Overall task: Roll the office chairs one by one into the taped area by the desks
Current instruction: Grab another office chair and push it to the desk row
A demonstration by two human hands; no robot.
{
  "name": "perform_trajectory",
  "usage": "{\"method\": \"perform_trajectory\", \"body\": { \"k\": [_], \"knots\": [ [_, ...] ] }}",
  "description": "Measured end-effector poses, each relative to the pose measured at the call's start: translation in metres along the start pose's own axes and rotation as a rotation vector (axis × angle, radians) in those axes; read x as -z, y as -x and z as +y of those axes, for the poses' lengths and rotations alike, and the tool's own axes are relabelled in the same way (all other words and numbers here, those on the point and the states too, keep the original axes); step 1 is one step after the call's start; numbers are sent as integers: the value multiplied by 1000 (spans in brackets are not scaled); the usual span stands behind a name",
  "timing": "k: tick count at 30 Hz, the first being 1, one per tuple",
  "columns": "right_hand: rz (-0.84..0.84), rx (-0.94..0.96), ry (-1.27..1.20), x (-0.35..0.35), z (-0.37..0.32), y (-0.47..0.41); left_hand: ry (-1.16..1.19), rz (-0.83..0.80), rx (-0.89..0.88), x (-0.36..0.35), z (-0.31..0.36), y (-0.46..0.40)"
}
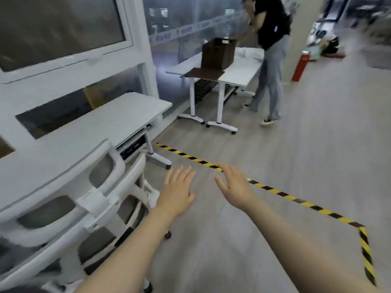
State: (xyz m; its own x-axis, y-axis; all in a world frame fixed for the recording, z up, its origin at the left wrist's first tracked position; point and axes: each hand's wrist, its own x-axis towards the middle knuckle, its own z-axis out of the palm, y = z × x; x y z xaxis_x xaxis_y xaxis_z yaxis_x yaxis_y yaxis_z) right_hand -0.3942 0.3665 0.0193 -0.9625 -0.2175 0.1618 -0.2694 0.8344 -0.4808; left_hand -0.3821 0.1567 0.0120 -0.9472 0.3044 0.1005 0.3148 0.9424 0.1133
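Note:
A white office chair (69,210) with grey mesh panels stands at the lower left, pushed against a white desk (88,132). Yellow-and-black tape (275,191) runs diagonally across the floor and turns down at the right, marking the area by the desks. My left hand (177,191) is stretched out in the air just right of the chair, fingers straight, touching nothing. My right hand (234,185) is also spread flat in the air, over the tape line, holding nothing.
Farther back, two white desks (239,70) stand together with a brown box (218,53) on them. A person in a black top stands beside them. A red cylinder (300,66) stands by a pillar. Grey floor lies to the right.

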Motion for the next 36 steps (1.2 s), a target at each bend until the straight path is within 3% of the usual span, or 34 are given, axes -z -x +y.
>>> {"method": "perform_trajectory", "body": {
  "k": [6,13,20,36],
  "knots": [
    [120,-318,203,88,128,109,50,-41,-410,-36,160,-75],
    [269,-756,197,193,262,297,99,-104,-788,-71,412,-100],
    [370,-1154,203,281,351,496,217,-134,-1078,-97,664,-52],
    [682,-1841,189,392,479,854,278,-248,-1729,-159,1136,69]
  ]
}}
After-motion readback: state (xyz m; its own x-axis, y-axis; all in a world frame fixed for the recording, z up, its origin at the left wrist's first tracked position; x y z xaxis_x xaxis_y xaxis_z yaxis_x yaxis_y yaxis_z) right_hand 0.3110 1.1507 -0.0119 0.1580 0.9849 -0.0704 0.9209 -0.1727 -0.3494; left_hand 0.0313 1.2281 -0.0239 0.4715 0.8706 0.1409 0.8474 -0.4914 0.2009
